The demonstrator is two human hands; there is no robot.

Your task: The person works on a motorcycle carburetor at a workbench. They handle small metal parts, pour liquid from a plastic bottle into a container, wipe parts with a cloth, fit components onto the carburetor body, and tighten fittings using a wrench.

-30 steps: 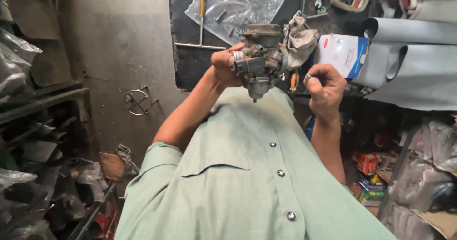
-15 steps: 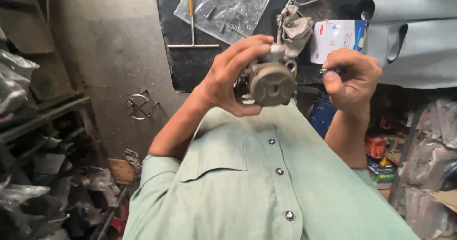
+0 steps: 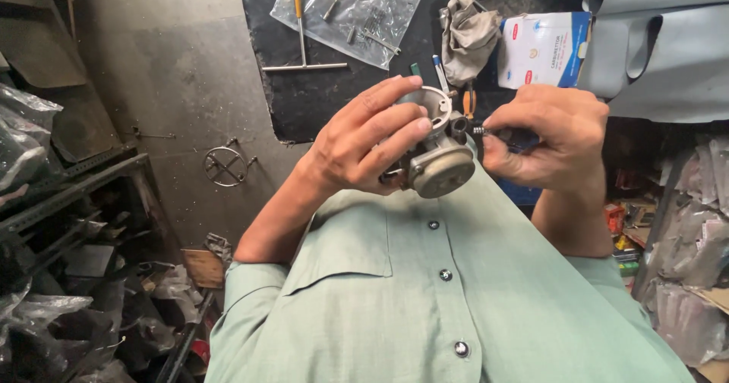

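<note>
Left hand (image 3: pixel 357 151) clasps the grey metal carburettor (image 3: pixel 434 151) above the green shirt front (image 3: pixel 425 299), while the right hand (image 3: pixel 550 144), just beside it (nearer the port), pinches a small dark screw-tipped tool (image 3: pixel 497 133) lying level, tip towards the carburettor.

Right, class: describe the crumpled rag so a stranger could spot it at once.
Find the black mat on the floor, beyond the raised hands. The rag lies at its far right, beside a white and blue box. It alone is soft, grey and bunched up.
</note>
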